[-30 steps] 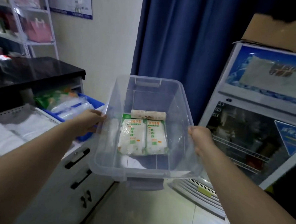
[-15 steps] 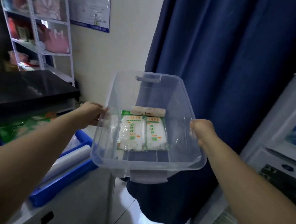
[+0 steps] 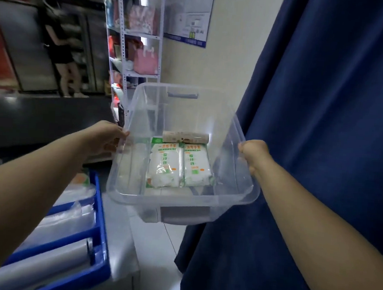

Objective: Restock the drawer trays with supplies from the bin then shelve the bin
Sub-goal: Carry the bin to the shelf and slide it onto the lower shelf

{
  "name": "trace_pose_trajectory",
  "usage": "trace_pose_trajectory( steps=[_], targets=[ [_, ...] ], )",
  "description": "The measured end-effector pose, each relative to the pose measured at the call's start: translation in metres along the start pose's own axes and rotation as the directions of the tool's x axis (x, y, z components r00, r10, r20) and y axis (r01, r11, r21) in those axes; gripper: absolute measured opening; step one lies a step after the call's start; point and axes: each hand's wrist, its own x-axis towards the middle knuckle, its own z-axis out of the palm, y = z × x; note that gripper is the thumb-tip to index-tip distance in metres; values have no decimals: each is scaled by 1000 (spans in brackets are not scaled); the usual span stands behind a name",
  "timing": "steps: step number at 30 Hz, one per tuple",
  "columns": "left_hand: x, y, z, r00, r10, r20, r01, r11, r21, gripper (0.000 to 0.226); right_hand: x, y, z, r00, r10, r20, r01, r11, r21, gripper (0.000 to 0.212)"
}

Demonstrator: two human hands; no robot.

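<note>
Both arms outstretched, left hand (image 3: 107,138) and right hand (image 3: 253,152) apparently grip the bin (image 3: 182,198).

A shop's back area: metal shelving (image 3: 134,36) with gift bags (image 3: 145,59), glass-door fridges (image 3: 28,52).

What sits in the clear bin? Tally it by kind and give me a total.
Inside the clear bin:
Green-and-white packets: 2
Brownish roll: 1
Total: 3
</note>
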Motion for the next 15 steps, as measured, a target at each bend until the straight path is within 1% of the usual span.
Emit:
trace_pose_trajectory(
  steps=[1,3,5,8,10,15],
  targets=[
    [18,1,0,1000,-11,-29,11,1000,5,24,21,-2,13,1000,11,9,-12,1000,12,22],
    [53,3,-1,996,-35,-87,37,999,17,23,60,-4,38,999,17,39,-18,1000,25,30],
    [85,5,-3,990,-68,-124,71,997,20,18,92,-5,62,995,8,96,-7,1000,-7,34],
    [123,12,-5,981,-126,-148,125,992,-12,13,135,-16,89,988,28,151,-24,999,-32,33],
    [149,20,-3,977,-131,-170,129,991,-22,14,168,-24,104,988,42,149,-40,999,-17,31],
    [210,31,28,966,-148,-214,158,987,29,10,257,-30,134,981,14,193,3,996,-91,33]
  ],
)
